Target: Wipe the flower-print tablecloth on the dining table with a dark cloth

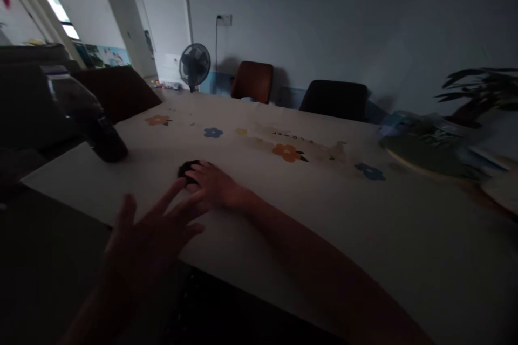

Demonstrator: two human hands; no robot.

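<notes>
My right hand point(212, 186) reaches across the white tabletop point(335, 215). Its fingers lie curled over a small dark object point(186, 168), which they partly cover; its kind I cannot make out. Nearer to me, my left hand point(148, 234) is raised with its fingers spread and nothing in it. From this view its fingertips overlap the right hand, and whether they touch I cannot tell. To the left on the table stands a large clear bottle point(87, 116) with dark liquid in its lower part.
Printed flowers, such as an orange one point(286, 152), decorate the tabletop. At the right are a round green board point(421, 153) with items on it and a plant point(481, 91). A fan point(195, 64), a brown chair point(253, 81) and a black chair point(335, 99) stand beyond the table.
</notes>
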